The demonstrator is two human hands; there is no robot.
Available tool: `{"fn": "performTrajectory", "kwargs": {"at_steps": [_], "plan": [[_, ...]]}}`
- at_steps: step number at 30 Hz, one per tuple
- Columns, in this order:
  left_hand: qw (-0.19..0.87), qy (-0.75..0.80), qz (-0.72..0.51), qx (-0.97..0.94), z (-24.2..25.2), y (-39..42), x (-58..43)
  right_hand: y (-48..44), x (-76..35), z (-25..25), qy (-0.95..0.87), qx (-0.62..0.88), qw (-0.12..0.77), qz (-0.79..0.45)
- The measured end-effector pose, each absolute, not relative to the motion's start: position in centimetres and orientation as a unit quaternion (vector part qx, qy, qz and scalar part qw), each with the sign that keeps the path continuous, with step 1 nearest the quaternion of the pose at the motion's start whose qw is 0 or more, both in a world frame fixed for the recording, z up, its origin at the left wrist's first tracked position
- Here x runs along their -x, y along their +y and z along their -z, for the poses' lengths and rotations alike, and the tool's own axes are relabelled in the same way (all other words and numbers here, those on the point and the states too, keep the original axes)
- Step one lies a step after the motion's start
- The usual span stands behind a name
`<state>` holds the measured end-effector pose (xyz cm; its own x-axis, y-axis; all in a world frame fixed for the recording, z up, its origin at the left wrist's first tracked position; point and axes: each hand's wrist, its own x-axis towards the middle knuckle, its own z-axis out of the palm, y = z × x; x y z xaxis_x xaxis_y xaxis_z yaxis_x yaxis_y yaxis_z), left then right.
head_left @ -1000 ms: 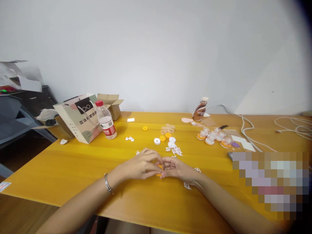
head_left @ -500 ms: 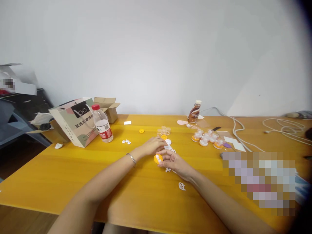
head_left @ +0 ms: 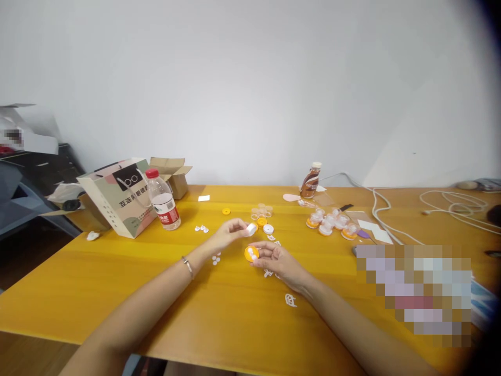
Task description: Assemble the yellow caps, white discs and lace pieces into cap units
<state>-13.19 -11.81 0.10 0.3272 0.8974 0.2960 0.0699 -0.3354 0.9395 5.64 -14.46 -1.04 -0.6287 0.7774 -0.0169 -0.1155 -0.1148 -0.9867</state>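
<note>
My right hand (head_left: 278, 259) pinches a small orange disc (head_left: 251, 254) with white bits on it, held just above the yellow table (head_left: 117, 282). My left hand (head_left: 230, 233), with a bracelet on the wrist, pinches a small white round cap (head_left: 251, 229) a little above and beside the orange disc. More white and orange round parts (head_left: 265, 224) lie just beyond the hands, and white cut-out pieces (head_left: 290, 300) lie by my right forearm.
A water bottle (head_left: 162, 200), a paper bag (head_left: 117, 196) and a small cardboard box (head_left: 172, 169) stand at the back left. A brown drink bottle (head_left: 310, 180), assembled orange-and-clear pieces (head_left: 332, 223), and white cables (head_left: 450, 206) sit to the right.
My hands parted. The left hand reached out to the parts pile and came up with a white cap; the right hand turned the orange disc face up and kept holding it.
</note>
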Motion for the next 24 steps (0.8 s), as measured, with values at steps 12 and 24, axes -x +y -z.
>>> {"fn": "performTrajectory", "kwargs": {"at_steps": [12,24], "plan": [[0.519,0.322,-0.465,-0.641,0.3,-15.8,15.0,-14.5,-4.6,1.5,-0.565,0.366,0.436,-0.597],[0.232,0.353,-0.371,-0.827,-0.7,-18.0,13.6,-14.6,-4.7,2.0,-0.621,0.335,0.377,-0.601]]}}
